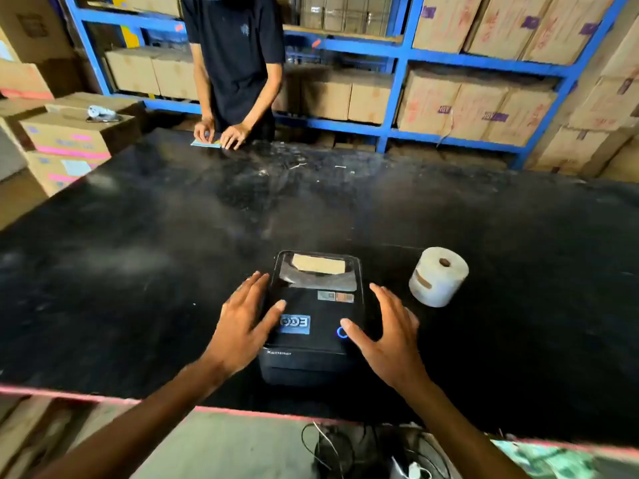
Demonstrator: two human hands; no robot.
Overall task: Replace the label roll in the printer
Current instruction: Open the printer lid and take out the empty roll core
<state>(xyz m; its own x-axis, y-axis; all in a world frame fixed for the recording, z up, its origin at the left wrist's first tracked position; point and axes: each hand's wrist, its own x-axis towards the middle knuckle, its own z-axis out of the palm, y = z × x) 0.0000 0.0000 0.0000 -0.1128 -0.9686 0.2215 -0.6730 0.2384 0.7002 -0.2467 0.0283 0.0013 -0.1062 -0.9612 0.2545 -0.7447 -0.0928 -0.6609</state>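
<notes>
Printer (313, 319) sits at my edge of the black table (145, 236), lid shut, brown core of the spent roll visible through its window. My left hand (243, 321) is spread over its left side, my right hand (387, 328) over its right, fingers apart on both, gripping nothing yet. Risk: the power light by my right thumb is lit, so I could hit that button while feeling for the lid catches. If I pull up unevenly, the whole unit may lift or slide toward the edge instead of opening. New label roll (438, 276) stands just right of the printer, within reach, and could get knocked off. Another person (235, 63) works at the far side, well clear. Cables (332, 447) hang below the table edge; possible snag.
</notes>
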